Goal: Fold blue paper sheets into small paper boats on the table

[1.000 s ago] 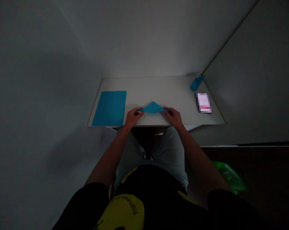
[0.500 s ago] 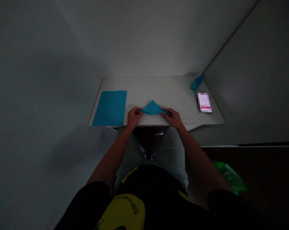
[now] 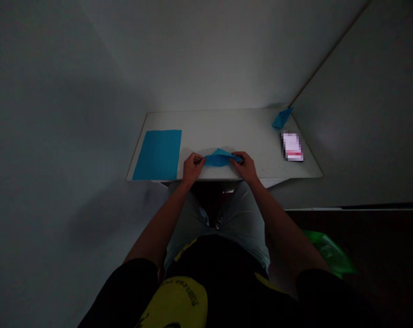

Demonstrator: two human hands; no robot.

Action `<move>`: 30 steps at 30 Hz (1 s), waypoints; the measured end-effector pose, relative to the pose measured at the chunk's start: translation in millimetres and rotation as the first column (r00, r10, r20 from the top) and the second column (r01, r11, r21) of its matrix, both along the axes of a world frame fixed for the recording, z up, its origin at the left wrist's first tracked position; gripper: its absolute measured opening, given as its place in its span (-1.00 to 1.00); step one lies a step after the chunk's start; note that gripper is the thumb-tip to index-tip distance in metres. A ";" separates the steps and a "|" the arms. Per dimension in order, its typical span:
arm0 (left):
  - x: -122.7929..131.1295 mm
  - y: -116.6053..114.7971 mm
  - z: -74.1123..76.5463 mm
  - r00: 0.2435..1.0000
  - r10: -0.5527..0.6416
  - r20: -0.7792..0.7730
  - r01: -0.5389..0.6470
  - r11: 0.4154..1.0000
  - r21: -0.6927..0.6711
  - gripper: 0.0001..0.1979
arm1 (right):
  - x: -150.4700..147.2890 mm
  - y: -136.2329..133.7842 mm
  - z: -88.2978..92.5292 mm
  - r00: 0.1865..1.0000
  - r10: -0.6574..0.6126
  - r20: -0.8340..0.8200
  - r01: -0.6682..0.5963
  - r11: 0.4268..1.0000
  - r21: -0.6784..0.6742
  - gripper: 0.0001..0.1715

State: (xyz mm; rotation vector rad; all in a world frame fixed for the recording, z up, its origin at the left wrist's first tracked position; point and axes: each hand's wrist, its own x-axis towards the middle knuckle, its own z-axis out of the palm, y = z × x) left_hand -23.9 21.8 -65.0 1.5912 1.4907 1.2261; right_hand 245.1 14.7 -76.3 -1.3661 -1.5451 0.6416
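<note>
And here we are at the front edge of the white tabletop (image 3: 227,125), with 2 bare hands working on a folded blue paper (image 3: 220,160)! The left hand (image 3: 193,167) has the paper's left end, its fingers (image 3: 199,159) bunched together and pinching the fold. Over on the other side, the right hand (image 3: 244,166) does the same, its fingers (image 3: 237,157) closed on the right end. The paper sits between them, stretched out low and long, with a small peak rising from its upper edge, right by the table's front edge.

Just beside the left hand, a flat blue paper sheet (image 3: 157,155) lies on the tabletop, its near edge at the table's front. Well off to the right, up in the far corner, sits a small folded blue paper piece (image 3: 281,118), against the wall. Just in front of it is a blurred pink-and-white rectangular item (image 3: 291,147), too pixelated to name.

Below the table, the person's light denim trousers (image 3: 223,218) run under both forearms, a yellow printed patch (image 3: 174,303) shows at the bottom of the view, and a green plastic bag (image 3: 329,250) lies down to the right, on the dark floor!
</note>
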 end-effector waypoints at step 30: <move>2.6 -1.0 4.5 0.827 -0.275 -0.490 0.322 0.947 0.013 -0.80 | 14.5 -5.9 -3.6 0.884 0.141 0.446 -0.144 0.989 -0.027 -0.58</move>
